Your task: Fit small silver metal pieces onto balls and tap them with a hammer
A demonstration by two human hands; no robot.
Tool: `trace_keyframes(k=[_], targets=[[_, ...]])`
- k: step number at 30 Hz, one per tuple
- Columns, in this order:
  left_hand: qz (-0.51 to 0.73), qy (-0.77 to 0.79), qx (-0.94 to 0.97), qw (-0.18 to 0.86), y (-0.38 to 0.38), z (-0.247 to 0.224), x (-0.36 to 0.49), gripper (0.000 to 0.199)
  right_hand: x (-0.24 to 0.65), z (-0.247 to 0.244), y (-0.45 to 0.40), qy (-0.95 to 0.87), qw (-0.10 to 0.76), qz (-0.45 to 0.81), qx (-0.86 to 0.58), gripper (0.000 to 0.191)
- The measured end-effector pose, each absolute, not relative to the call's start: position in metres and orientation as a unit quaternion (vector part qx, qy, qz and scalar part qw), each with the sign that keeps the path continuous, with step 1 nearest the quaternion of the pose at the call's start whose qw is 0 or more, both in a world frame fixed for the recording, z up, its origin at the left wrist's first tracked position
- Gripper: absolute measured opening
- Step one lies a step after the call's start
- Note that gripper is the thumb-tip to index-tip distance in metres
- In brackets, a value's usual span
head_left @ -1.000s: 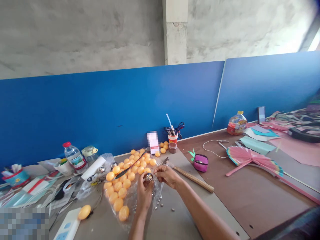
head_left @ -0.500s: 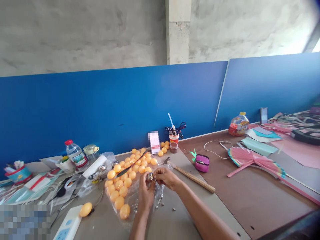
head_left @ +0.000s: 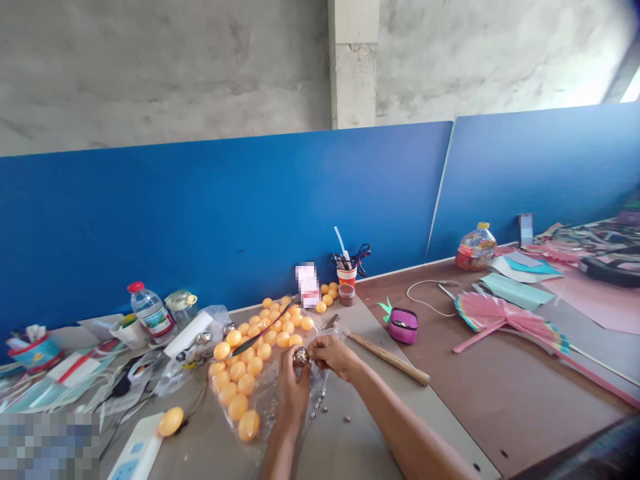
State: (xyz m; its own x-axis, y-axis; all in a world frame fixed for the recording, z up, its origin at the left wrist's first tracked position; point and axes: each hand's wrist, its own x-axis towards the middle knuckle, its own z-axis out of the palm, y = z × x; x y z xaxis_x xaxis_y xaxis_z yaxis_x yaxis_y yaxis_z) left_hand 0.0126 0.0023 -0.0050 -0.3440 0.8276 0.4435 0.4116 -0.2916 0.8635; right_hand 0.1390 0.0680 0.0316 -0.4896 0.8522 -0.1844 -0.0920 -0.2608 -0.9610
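My left hand (head_left: 291, 387) is closed around a shiny metal ball (head_left: 301, 357), held between thumb and fingers over the table. At the ball's right side my right hand (head_left: 334, 356) is closed in a pinch; whatever sits between its fingertips is too small to make out. Several small silver beads (head_left: 320, 402) lie on the table and on clear plastic just below the hands. Orange balls (head_left: 246, 385), many on a clear plastic bag, spread to the left of my left hand. Behind my right hand rests a hammer (head_left: 390, 359) with a wooden handle.
A purple pouch (head_left: 403, 325) and a pink paper fan (head_left: 493, 317) lie to the right. At the back stands a cup of tools (head_left: 347, 273). A water bottle (head_left: 151, 312), a power strip (head_left: 136, 448) and tangled cables are on the left. A blue partition (head_left: 225, 213) borders the table.
Both hands stay nearly in place at the metal ball. The ball appears slightly turned in the left fingers. The whole view has shifted a little.
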Motion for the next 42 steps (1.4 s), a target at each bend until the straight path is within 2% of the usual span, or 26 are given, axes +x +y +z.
trace_keyframes(k=[8,13,21,38,42], targets=[[0.565,0.571,0.581,0.131,0.003,-0.008,0.012,0.037,0.142,0.028,0.071,-0.483,0.292,0.734,-0.377,0.014],[0.562,0.571,0.59,0.105,0.003,-0.009,0.011,0.037,0.14,0.024,0.072,-0.463,0.298,0.741,-0.384,0.015],[0.555,0.575,0.589,0.118,-0.001,-0.005,0.013,0.037,0.138,0.028,0.069,-0.459,0.307,0.733,-0.397,0.011],[0.544,0.584,0.592,0.108,-0.003,-0.005,0.013,0.035,0.132,0.033,0.062,-0.539,0.34,0.631,-0.443,0.013],[0.562,0.575,0.584,0.114,-0.001,-0.005,0.014,0.032,0.137,0.035,0.066,-0.513,0.333,0.682,-0.401,0.011]])
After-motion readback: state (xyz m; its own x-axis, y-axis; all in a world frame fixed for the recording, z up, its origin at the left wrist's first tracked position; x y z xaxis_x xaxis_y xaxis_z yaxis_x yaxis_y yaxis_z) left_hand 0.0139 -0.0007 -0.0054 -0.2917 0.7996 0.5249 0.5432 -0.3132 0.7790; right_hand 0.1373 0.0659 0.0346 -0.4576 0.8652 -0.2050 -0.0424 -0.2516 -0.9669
